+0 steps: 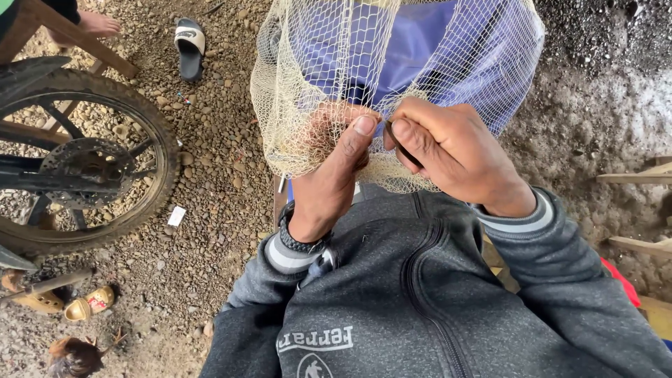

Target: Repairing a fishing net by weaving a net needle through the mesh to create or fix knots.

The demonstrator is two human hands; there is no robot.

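A pale yellow fishing net [301, 77] hangs in front of me over my blue-clad lap. My left hand [336, 164] pinches a bunched part of the net's lower edge, fingers partly under the mesh. Close beside it, my right hand [455, 154] grips a thin dark needle-like tool [402, 145] between thumb and fingers, its tip at the net where the two thumbs meet. I wear a grey zip jacket with striped cuffs and a dark wrist band on the left arm.
A motorbike wheel [84, 150] stands at the left on gravel. A black sandal [190, 47] lies at the top, near another person's bare foot [98, 24]. Yellow sandals [87, 302] lie at bottom left. Wooden planks [633, 176] stick out at right.
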